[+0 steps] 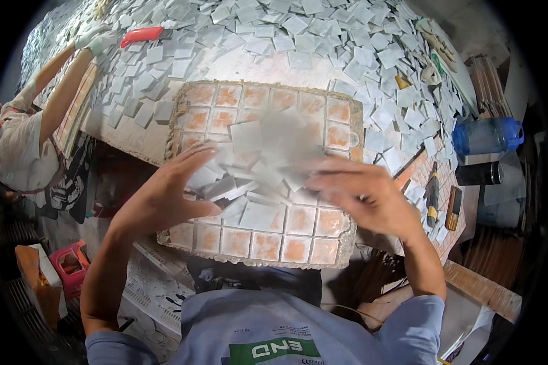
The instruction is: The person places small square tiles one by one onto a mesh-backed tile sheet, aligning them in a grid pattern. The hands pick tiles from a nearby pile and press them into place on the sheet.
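In front of me lies a square board (268, 247) divided into a grid of shallow square cells with orange-stained bottoms and a rough, crusted rim. A loose pile of pale square tiles (259, 214) covers its middle, several tilted over one another. Above the pile some tiles (286, 131) are smeared by motion, seemingly in the air. My left hand (173, 185) is open at the pile's left side, thumb and fingers apart. On the opposite side my right hand (365, 191) is open, fingers stretched toward the tiles and partly blurred. Neither hand visibly grips a tile.
Heaps of loose tiles (359, 58) spread over the worktable. A red object (142, 36) lies among them. At left, a co-worker's gloved hands (94, 39) reach over tiles. To the right are a yellow-black hand tool (432, 198), a brush (453, 208) and a blue water bottle (487, 135).
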The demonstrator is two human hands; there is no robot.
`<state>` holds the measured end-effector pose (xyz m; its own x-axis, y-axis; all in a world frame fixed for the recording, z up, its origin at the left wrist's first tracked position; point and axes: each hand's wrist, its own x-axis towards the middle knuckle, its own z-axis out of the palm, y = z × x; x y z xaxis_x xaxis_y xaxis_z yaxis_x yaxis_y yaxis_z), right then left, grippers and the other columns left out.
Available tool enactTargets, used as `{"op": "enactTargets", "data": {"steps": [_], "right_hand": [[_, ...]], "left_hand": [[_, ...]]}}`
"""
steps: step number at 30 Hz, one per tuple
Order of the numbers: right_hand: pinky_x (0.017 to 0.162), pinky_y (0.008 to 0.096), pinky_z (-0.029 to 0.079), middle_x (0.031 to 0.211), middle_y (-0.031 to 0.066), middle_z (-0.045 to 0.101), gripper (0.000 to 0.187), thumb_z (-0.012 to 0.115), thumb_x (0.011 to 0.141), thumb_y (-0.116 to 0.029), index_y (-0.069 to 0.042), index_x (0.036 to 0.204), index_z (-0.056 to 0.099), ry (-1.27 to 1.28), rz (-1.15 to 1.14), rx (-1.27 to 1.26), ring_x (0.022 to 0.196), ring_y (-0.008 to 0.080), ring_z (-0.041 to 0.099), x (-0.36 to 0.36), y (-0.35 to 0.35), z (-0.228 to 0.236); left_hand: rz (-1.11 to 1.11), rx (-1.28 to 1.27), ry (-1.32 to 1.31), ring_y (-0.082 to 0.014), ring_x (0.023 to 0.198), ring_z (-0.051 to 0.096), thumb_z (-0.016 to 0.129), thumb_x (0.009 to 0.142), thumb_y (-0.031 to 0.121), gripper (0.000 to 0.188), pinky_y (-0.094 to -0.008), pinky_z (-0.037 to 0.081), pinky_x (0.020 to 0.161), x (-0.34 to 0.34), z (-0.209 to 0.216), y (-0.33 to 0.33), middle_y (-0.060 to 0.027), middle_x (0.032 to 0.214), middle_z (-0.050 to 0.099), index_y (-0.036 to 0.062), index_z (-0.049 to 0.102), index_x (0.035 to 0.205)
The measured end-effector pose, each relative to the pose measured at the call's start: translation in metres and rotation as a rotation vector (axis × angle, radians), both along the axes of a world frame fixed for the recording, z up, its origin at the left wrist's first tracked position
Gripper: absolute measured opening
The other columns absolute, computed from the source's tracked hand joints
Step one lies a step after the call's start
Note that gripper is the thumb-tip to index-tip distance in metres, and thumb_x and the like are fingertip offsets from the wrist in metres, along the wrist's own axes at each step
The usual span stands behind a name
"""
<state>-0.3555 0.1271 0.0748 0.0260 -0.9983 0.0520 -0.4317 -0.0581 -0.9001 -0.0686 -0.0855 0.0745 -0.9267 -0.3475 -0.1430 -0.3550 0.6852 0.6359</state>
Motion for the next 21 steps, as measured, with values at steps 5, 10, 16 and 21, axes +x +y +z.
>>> {"op": "enactTargets", "data": {"steps": [5, 10, 16, 21], "right_hand": [[0.097, 0.0397, 0.055, 0.126, 0.0176, 0.073, 0.03, 0.069, 0.094, -0.001, 0.0, 0.124, 0.072, 0.391, -0.559, -0.009, 0.114, 0.0297, 0.071, -0.061, 0.022, -0.015], [0.095, 0.0406, 0.055, 0.12, 0.0189, 0.074, 0.033, 0.069, 0.095, -0.013, 0.0, 0.125, 0.071, 0.509, -0.674, 0.215, 0.107, 0.0355, 0.072, -0.099, 0.05, -0.016], [0.099, 0.0375, 0.054, 0.121, 0.0177, 0.075, 0.031, 0.074, 0.09, -0.001, 0.0, 0.121, 0.073, 0.462, -0.635, 0.036, 0.112, 0.032, 0.071, -0.045, 0.028, -0.016], [0.107, 0.0416, 0.049, 0.131, 0.0157, 0.068, 0.046, 0.082, 0.083, -0.007, 0.0, 0.127, 0.07, 0.479, -0.277, -0.117, 0.12, 0.0324, 0.062, 0.015, -0.013, -0.011]], "left_hand": [[0.362, 0.084, 0.071, -0.0378, 0.135, 0.058, 0.084, 0.083, 0.013, 0.072, -0.0383, 0.043, 0.114, 0.008, -0.019, -0.008, -0.0262, 0.144, 0.06, -0.0047, 0.053, 0.145], [0.12, -0.067, 0.127, -0.037, 0.136, 0.057, 0.08, 0.082, 0.007, 0.053, -0.0409, 0.043, 0.115, 0.003, -0.03, 0.007, -0.0234, 0.141, 0.063, -0.0051, 0.065, 0.131], [0.183, -0.067, 0.114, -0.0374, 0.131, 0.06, 0.08, 0.079, 0.003, 0.051, -0.0401, 0.046, 0.111, 0.0, -0.03, -0.002, -0.0214, 0.138, 0.064, -0.0033, 0.067, 0.127], [0.138, -0.133, 0.162, -0.0389, 0.123, 0.062, 0.08, 0.078, 0.002, 0.053, -0.041, 0.048, 0.107, -0.005, -0.029, 0.003, -0.0211, 0.131, 0.067, -0.0013, 0.067, 0.129]]}}
